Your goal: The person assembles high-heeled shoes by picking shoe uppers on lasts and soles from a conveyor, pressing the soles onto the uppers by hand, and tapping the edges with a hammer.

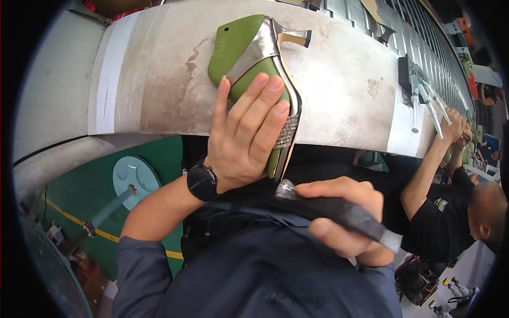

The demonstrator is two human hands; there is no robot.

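Observation:
A silvery high-heeled shoe (263,45) lies on its side on the bench, its toe pointing toward me past the front edge. It is fitted on a green shoe last (237,45), and a glittery band (287,132) crosses it near the toe. My left hand (244,124) lies over the forefoot and holds it, fingers stretched across the last; its thumb is hidden. Close to the toe, my right hand (350,212) is closed round a dark bar-shaped tool (347,212) with silvery ends. The tool's rounded end is just apart from the toe.
The pale, stained bench (164,74) curves across in front of me. Metal rollers (344,13) run behind it. Several syringes (415,100) stand in a black holder (405,74) at the right. Beyond, a co-worker (435,206) works. A pale-blue round stool (127,180) stands at the left.

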